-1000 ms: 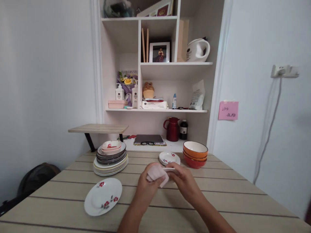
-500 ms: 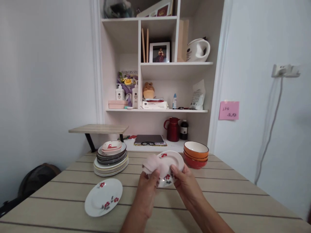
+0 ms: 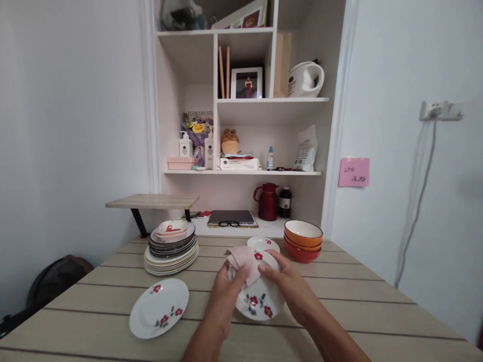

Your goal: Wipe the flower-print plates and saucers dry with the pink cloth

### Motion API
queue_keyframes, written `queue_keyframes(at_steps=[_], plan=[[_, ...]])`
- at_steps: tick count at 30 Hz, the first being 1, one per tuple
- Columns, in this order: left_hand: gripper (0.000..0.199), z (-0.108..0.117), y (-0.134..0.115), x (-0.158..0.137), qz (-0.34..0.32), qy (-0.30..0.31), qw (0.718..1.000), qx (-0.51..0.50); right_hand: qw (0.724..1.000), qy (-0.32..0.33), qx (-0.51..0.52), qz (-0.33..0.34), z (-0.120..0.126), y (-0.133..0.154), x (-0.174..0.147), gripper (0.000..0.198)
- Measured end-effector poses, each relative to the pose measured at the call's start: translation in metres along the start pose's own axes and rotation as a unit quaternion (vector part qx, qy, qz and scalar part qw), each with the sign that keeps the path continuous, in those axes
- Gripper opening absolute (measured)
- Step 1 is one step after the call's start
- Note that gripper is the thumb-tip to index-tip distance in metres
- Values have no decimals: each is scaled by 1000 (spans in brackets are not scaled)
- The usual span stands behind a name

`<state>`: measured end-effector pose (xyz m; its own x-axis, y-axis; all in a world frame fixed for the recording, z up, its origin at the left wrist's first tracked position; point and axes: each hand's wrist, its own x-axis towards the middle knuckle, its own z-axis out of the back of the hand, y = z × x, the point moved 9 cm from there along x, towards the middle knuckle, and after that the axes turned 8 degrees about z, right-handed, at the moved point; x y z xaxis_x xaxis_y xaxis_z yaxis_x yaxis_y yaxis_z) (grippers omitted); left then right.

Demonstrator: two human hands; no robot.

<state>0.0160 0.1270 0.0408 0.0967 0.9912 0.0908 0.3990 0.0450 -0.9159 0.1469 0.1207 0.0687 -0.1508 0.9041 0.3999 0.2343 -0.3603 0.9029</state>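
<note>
A white plate with red flowers [image 3: 260, 291] is held up at a tilt over the table. Its right edge is pinched by my right hand [image 3: 289, 281], thumb on the face and fingers behind. My left hand [image 3: 226, 291] is closed on a folded pale pink cloth [image 3: 243, 262], which lies against the plate's upper left face. Just behind sits another flowered plate [image 3: 260, 242], partly hidden by the held one. To the left, a third flowered plate [image 3: 160, 306] rests flat on the table.
A stack of plates [image 3: 171, 265] topped by small pink-rimmed dishes [image 3: 172, 229] stands at the back left, near a small raised shelf [image 3: 153, 201]. Stacked orange and red bowls [image 3: 303, 242] stand at the right. Behind are a laptop [image 3: 231, 217], glasses and a red jug [image 3: 268, 202].
The held plate has come down and nearer to me, uncovering the plate behind it. The cloth has shifted slightly on its face. Both hands keep their hold.
</note>
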Motion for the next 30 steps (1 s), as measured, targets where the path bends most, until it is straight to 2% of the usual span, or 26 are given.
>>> queue_keyframes(at_steps=[2, 3, 4, 6, 7, 9, 10, 11, 12, 13, 16, 19, 21, 24, 30], plan=[[66, 15, -6, 2, -45, -85, 993, 65, 999, -30, 17, -15, 3, -11, 1, 37], [71, 23, -13, 1, -83, -139, 981, 111, 999, -42, 17, -19, 4, -15, 1, 36], [78, 30, -22, -3, -129, -193, 959, 163, 998, -49, 13, -21, 5, -19, 2, 35], [87, 31, -43, -16, -238, -269, 892, 275, 998, -58, -16, -14, 8, -21, 4, 35], [85, 27, -52, -25, -292, -289, 851, 328, 997, -64, -38, -4, 10, -20, 5, 34], [64, 12, -63, -40, -371, -299, 775, 416, 993, -73, -88, 25, 12, -15, 6, 30], [48, 4, -64, -43, -390, -285, 751, 450, 990, -74, -111, 41, 13, -11, 6, 28], [35, -2, -62, -44, -397, -260, 742, 473, 987, -72, -132, 55, 12, -8, 6, 25], [31, -7, -60, -42, -394, -229, 748, 483, 984, -69, -152, 68, 11, -5, 6, 23], [32, -9, -56, -39, -382, -196, 767, 477, 980, -65, -173, 80, 9, -1, 5, 22], [42, -3, -44, -24, -308, -125, 856, 397, 960, -48, -247, 118, 3, 11, 1, 20], [46, 5, -37, -12, -234, -91, 912, 325, 948, -8, -285, 140, -8, 20, -1, 18], [43, 10, -35, -7, -188, -88, 934, 292, 953, 9, -272, 134, -11, 21, -2, 17], [42, 13, -32, -2, -124, -76, 959, 242, 967, 1, -227, 113, -7, 18, 0, 17], [38, 15, -20, 2, -61, -74, 984, 149, 992, -71, -82, 71, 14, 11, 3, 25]])
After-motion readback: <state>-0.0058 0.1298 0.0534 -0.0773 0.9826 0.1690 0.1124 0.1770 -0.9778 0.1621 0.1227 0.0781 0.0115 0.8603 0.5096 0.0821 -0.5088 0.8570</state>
